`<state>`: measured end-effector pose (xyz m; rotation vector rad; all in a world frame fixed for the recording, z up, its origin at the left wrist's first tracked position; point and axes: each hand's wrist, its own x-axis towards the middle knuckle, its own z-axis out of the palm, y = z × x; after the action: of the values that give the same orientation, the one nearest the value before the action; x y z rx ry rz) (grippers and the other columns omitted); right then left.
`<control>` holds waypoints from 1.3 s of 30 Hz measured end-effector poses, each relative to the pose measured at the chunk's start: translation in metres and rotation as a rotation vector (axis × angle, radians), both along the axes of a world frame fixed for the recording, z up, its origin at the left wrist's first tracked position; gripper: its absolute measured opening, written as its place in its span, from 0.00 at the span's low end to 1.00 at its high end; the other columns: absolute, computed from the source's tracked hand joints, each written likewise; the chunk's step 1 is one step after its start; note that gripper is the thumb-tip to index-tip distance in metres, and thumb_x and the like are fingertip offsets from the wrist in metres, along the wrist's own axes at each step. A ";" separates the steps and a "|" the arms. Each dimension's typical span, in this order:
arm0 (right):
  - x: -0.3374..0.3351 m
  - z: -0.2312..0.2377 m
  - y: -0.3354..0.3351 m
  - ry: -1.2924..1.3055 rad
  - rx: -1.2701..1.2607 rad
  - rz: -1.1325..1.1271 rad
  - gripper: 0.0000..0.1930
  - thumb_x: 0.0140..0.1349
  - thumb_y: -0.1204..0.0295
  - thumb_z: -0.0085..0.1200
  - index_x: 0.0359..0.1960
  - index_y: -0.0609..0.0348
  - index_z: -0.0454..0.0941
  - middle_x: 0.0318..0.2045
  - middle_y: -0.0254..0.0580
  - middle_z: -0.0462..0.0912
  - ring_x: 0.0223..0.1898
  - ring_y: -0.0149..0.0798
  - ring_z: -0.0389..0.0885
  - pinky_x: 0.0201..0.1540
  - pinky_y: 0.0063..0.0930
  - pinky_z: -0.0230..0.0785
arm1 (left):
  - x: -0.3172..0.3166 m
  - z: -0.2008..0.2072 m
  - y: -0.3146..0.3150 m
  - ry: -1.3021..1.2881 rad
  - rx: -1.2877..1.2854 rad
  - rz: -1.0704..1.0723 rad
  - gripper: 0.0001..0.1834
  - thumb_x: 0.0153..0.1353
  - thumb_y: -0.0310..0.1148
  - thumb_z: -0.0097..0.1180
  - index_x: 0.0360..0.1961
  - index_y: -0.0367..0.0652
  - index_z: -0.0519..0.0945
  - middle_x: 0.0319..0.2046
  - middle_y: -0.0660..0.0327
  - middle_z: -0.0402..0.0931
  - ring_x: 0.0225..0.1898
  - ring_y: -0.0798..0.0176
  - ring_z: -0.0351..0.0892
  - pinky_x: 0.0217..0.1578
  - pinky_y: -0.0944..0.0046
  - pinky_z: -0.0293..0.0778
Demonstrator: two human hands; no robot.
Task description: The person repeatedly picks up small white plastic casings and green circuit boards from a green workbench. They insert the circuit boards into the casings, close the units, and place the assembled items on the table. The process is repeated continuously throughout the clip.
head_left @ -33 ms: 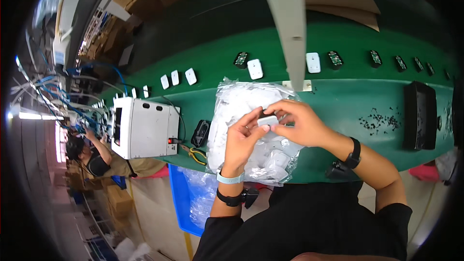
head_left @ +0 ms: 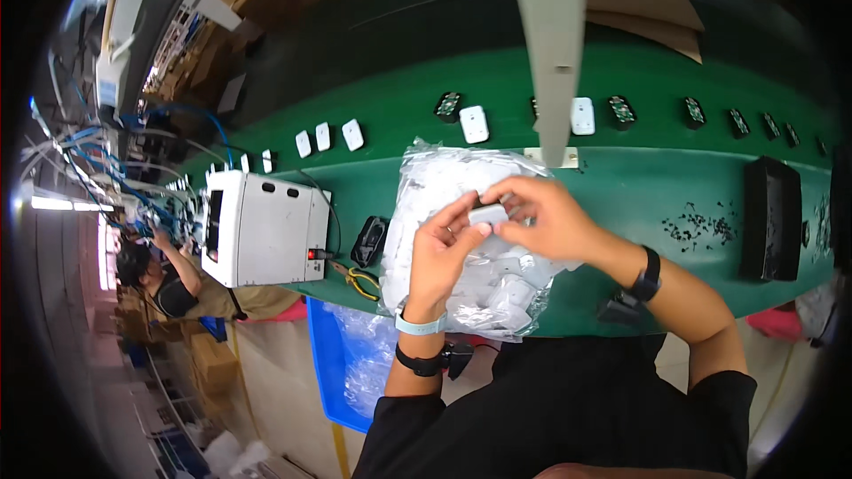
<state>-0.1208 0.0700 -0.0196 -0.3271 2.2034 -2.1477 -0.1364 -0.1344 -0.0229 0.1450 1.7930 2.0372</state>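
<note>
Between my two hands is a small rounded device housing (head_left: 487, 214), with a white cover face toward me and a dark part behind it. My left hand (head_left: 441, 247) pinches its left side with thumb and fingertips. My right hand (head_left: 543, 220) grips its right side, thumb at the lower edge. The inside of the housing is hidden. Directly below lies a clear plastic bag (head_left: 417, 191) filled with white plastic covers (head_left: 510, 291).
A white machine (head_left: 271, 235), a black case (head_left: 369, 241) and yellow-handled pliers (head_left: 362, 284) are left. White housings (head_left: 474, 124) and black housings with green boards (head_left: 621, 112) line the far strip, behind a post (head_left: 555, 62). Screws (head_left: 699, 225) and a black bin (head_left: 770, 222) lie right.
The housing has tilted slightly in my fingers, showing more of its white face. Both hands keep their hold, and the whole view has shifted a little.
</note>
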 end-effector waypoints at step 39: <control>0.118 -0.009 0.059 0.101 0.363 0.097 0.05 0.55 0.81 0.55 0.33 0.60 0.80 0.34 0.40 0.82 0.36 0.44 0.82 0.40 0.35 0.76 | 0.032 -0.008 0.019 0.858 -0.573 -0.373 0.09 0.54 0.23 0.63 0.37 0.36 0.80 0.35 0.52 0.79 0.39 0.46 0.77 0.42 0.55 0.73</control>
<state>-0.0030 0.1288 -0.0284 -0.5164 2.5119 -1.6734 -0.1041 -0.1158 -0.0311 1.2114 2.5001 1.1837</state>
